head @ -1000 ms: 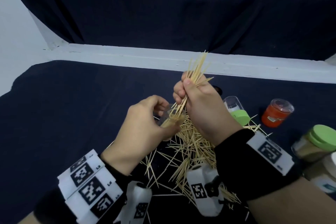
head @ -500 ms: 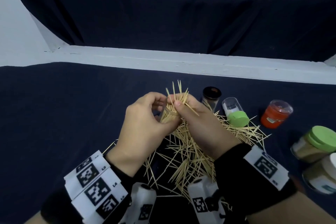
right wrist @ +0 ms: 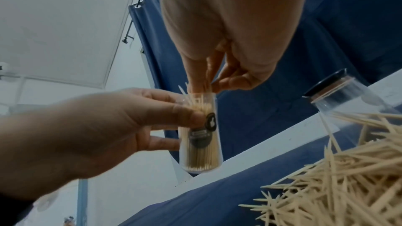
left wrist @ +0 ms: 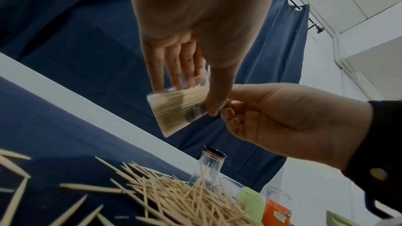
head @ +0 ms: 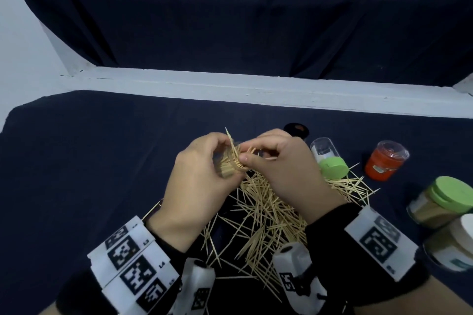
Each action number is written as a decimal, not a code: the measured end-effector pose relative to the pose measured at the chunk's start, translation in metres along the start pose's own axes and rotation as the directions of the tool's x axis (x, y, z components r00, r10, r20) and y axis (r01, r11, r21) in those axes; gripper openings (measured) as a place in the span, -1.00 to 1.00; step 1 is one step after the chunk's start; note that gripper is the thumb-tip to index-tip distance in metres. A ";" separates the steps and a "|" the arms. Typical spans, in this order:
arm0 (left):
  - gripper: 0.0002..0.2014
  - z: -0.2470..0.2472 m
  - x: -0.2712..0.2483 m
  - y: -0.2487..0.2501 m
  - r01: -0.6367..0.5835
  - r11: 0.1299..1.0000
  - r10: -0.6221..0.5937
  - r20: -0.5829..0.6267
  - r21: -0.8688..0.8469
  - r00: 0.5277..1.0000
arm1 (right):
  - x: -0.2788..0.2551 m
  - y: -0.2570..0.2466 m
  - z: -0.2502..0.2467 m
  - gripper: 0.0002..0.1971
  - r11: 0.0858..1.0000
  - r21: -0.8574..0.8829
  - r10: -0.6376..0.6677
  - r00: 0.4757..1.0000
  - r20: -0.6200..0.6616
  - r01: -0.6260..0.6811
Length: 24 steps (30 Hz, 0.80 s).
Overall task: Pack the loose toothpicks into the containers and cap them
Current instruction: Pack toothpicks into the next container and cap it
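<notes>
My left hand point(head: 225, 153) grips a clear tube container point(head: 230, 169) packed with toothpicks, held above the dark cloth. In the left wrist view the container point(left wrist: 180, 107) lies tilted between fingers and thumb. My right hand point(head: 245, 153) is at the container's mouth. Its fingertips point(right wrist: 197, 87) pinch the toothpick ends that stick out of the container point(right wrist: 200, 143). One toothpick point(head: 230, 140) juts up past the rim. A big loose toothpick pile point(head: 268, 212) lies on the cloth under both hands.
A black-capped clear tube point(head: 297, 130) stands behind the right hand. A green-capped clear tube point(head: 330, 161) and an orange container point(head: 384, 161) lie to the right. A green-lidded jar point(head: 442, 202) and a white-lidded jar point(head: 453, 245) sit at the right edge.
My right hand has come down with its bundle of toothpicks, which stood high above the container and now sits mostly inside it. The left hand has kept hold of the container.
</notes>
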<state>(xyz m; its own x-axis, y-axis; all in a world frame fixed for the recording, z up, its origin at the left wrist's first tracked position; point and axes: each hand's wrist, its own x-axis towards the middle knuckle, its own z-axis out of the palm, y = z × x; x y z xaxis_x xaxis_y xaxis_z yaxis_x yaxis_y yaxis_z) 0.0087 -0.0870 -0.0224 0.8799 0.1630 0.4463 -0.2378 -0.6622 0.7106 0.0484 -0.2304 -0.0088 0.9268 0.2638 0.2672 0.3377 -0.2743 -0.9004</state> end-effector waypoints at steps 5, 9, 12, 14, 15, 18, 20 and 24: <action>-0.60 -0.002 0.000 -0.001 -0.004 0.998 0.004 0.003 0.055 1.000 | -0.003 -0.001 -0.004 -0.57 0.995 0.097 0.031 0.997 -0.064 -0.025; -0.56 -0.001 -0.001 0.003 -0.026 0.996 0.023 0.035 0.080 0.999 | -0.006 -0.004 0.002 -0.63 0.994 0.046 -0.092 0.994 -0.056 0.094; -0.56 -0.001 0.000 0.004 -0.026 0.998 0.025 0.018 0.052 1.000 | -0.010 -0.002 0.005 -0.82 0.985 0.020 -0.170 0.981 -0.095 0.172; -0.58 -0.003 0.000 0.003 -0.018 1.000 0.018 -0.032 -0.001 0.999 | -0.011 0.003 0.006 -0.90 0.978 -0.045 -0.209 0.969 -0.135 0.205; -0.59 -0.004 0.000 0.003 -0.020 1.000 0.019 -0.058 -0.024 0.998 | -0.011 0.004 0.006 -0.92 0.968 -0.112 -0.240 0.960 -0.145 0.225; -0.60 -0.003 -0.001 0.004 -0.054 0.997 0.050 -0.065 -0.059 0.997 | -0.009 0.005 0.005 -0.89 0.945 -0.201 -0.283 0.952 -0.116 0.257; -0.58 -0.001 -0.002 0.004 -0.065 0.997 0.063 -0.041 -0.035 0.997 | -0.008 0.000 0.002 -0.90 0.964 -0.120 -0.252 0.962 -0.109 0.239; -0.56 -0.002 -0.001 0.001 -0.042 0.999 0.040 -0.073 -0.035 0.997 | -0.014 -0.012 -0.011 -0.61 0.984 -0.071 -0.164 0.986 -0.042 0.161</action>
<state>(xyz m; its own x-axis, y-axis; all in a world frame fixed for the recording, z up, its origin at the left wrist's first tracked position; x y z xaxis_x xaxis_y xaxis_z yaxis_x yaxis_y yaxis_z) 0.0066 -0.0858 -0.0210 0.8375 0.1892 0.5127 -0.2890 -0.6429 0.7094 0.0328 -0.2409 0.0018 0.8649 0.2658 0.4258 0.4933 -0.2931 -0.8190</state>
